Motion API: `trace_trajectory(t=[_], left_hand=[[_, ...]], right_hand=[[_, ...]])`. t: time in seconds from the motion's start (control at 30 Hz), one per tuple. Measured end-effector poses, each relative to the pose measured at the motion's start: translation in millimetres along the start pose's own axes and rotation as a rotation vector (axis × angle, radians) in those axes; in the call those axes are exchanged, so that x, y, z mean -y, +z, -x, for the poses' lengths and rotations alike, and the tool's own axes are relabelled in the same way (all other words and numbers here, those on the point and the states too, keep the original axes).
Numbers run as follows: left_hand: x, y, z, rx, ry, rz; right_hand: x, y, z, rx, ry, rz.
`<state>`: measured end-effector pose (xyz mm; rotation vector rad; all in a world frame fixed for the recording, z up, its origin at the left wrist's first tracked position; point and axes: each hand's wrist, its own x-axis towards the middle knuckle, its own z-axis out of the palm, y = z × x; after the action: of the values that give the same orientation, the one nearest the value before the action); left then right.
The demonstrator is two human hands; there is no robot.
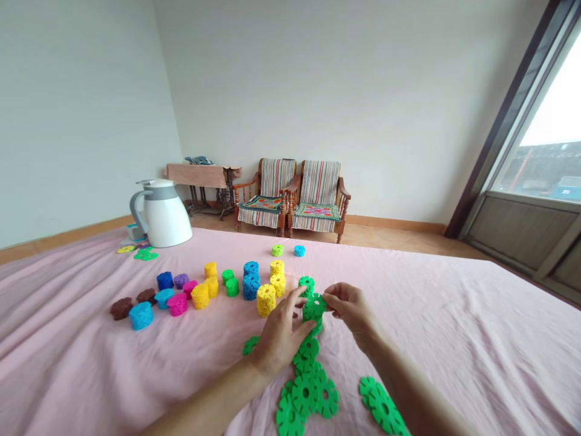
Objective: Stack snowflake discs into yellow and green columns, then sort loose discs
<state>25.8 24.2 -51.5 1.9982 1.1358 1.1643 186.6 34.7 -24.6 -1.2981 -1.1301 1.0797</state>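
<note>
My right hand (349, 306) pinches the edge of a green notched disc (314, 307), a flat flower-shaped plastic piece with a central hole. Curved around the left of a green stack, my left hand (282, 333) has its thumb and fingers apart, steadying or touching the stack; the exact contact is partly hidden. Just behind stands another green stack (307, 283). Loose green discs (306, 390) lie in an overlapping pile toward me. More green discs (384, 406) rest under my right forearm, and one green disc (250, 345) shows left of my left hand.
Stacks of yellow discs (266, 300), blue discs (251, 281), pink discs (177, 304) and brown discs (121, 309) stand left on the pink cloth (431, 303). A white jug (167, 215) is at the far left. Two wooden chairs (318, 212) stand beyond the cloth's far edge.
</note>
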Motion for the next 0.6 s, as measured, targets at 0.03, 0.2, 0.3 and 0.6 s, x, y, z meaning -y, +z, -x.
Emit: trace_trajectory(t=[0.03, 0.2, 0.3, 0.6], left_hand=[[0.4, 0.0, 0.0, -0.005, -0.009, 0.006], [2.3, 0.4, -1.2, -0.009, -0.031, 0.033], [4.2, 0.9, -2.2, -0.011, -0.029, 0.038], [6.9, 1.7, -2.6, -0.009, -0.027, 0.078]], right_hand=[[-0.7, 0.7, 0.5, -0.002, -0.008, 0.014], [-4.8, 2.6, -1.1, -0.016, -0.041, 0.070], [-10.7, 3.7, -5.0, -0.035, -0.063, 0.110], [-24.2, 2.4, -12.3, -0.028, -0.165, 0.206]])
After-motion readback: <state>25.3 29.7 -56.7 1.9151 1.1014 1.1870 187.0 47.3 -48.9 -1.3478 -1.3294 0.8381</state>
